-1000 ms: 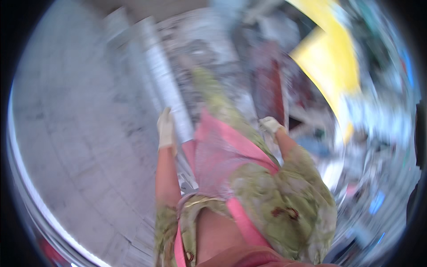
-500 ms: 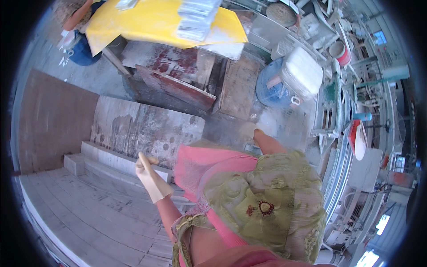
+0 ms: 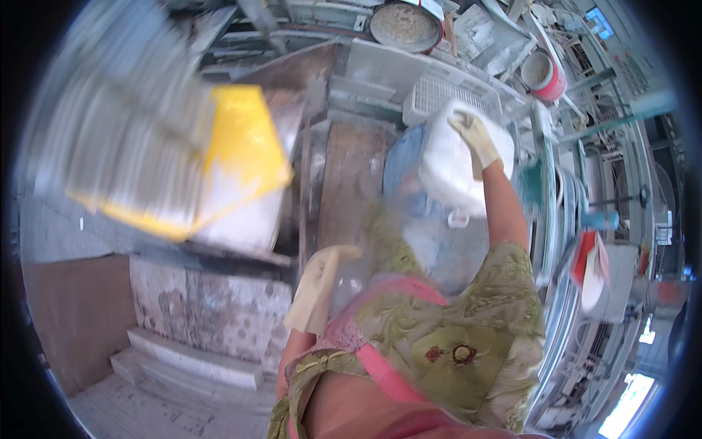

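Observation:
My left hand [image 3: 320,282], in a cream rubber glove, is raised near my body over the floor. Its fingers stretch to the right and nothing shows in them. Out to the right, my gloved right hand [image 3: 475,137] lies on top of a white wrapped bundle [image 3: 444,157], fingers extended and somewhat apart. That bundle rests on a blue drum [image 3: 402,162], and a pale ring-shaped handle [image 3: 458,219] shows below it. The palm side of my right hand is hidden.
At left, a motion-blurred stack of grey-white pieces [image 3: 131,146] sits on a yellow sheet [image 3: 245,139]. A white plastic crate [image 3: 439,95], a round pan [image 3: 406,28] and a red-and-white bucket [image 3: 545,73] stand farther back. Low ledges [image 3: 197,358] line the lower left.
My right hand has risen from beside my body onto the white bundle. My left hand has moved right, away from the ledge. The view has turned and the yellow sheet appears lower.

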Motion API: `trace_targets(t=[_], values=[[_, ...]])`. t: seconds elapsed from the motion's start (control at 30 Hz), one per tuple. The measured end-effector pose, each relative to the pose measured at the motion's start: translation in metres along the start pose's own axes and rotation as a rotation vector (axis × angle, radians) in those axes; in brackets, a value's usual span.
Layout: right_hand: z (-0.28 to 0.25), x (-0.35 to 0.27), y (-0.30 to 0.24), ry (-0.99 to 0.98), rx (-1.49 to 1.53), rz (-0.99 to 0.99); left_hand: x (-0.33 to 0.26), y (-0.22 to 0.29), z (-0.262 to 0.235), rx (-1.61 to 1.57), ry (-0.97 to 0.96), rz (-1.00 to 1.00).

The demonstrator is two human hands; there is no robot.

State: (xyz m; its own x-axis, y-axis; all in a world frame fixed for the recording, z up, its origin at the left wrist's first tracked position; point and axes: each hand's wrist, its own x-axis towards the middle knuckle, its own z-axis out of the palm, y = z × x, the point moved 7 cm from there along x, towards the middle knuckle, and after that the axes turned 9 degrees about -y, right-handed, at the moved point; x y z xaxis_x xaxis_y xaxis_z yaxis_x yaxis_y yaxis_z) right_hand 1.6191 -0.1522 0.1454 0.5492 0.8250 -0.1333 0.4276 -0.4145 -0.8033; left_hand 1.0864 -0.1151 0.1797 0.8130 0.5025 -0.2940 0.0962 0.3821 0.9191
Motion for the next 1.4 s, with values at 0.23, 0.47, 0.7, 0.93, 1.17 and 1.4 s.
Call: trace_targets(t=[0.23,0.47,0.7,0.93,1.17,1.4], values=[[-0.158,0.367,-0.019,0.273,-0.721,-0.565,0.263,0.059,0.055,0.014,0.072,-0.196],[-0.141,0.505,-0.009,-0.181,-0.519,-0.381,0.347,0.096,0.039,-0.054,0.134,-0.329],[-0.146,0.458,-0.108,-0.079,-0.728,-0.288,0.367,0.120,0.036,-0.010,0.141,-0.354],[-0.093,0.507,-0.136,-0.165,-0.979,-0.482,0.361,0.146,0.031,-0.067,0.364,-0.311],[-0.094,0.497,-0.134,-0.235,-1.064,-0.249,0.351,0.167,0.006,0.095,0.437,-0.105],[-0.067,0.401,-0.239,-0.068,-0.723,-0.717,0.391,0.253,-0.016,0.325,0.414,0.066]])
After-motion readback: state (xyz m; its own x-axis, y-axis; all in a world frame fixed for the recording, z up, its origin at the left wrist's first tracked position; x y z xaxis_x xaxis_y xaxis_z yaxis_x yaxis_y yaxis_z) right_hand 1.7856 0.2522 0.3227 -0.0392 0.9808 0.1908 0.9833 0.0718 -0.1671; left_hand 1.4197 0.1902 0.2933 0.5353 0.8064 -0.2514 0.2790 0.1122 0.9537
